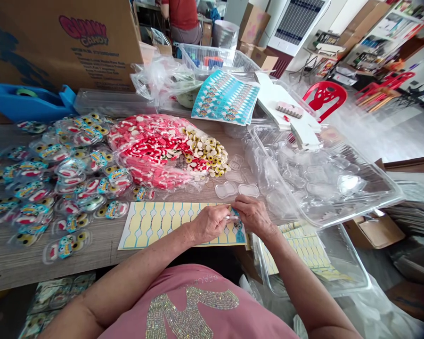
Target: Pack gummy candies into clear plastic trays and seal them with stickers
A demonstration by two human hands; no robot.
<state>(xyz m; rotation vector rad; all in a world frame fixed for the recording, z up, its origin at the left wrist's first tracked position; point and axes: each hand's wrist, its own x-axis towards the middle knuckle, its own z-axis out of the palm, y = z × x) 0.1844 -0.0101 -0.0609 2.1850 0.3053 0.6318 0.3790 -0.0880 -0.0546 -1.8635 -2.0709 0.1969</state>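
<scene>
Close together over the right end of a sticker sheet (155, 228), my left hand (208, 223) and my right hand (252, 215) are both closed, fingers bent in a pinch. Between them sits a small clear plastic case (232, 217), mostly covered by the fingers. The sheet is yellow where labels are peeled off, with a few blue printed labels (239, 231) at its right end. Just beyond my hands lie two clear case halves (226, 189). A bag of red-and-white and yellow gummy candies (151, 150) lies open behind the sheet.
Filled, labelled candy cases (70, 179) pile up on the left. A clear tray (381, 195) of empty cases stands on the right, above a lower bin (356, 278) with used sheets. Behind are label sheets (226, 96), a blue tape dispenser (28, 106) and a carton (102, 66).
</scene>
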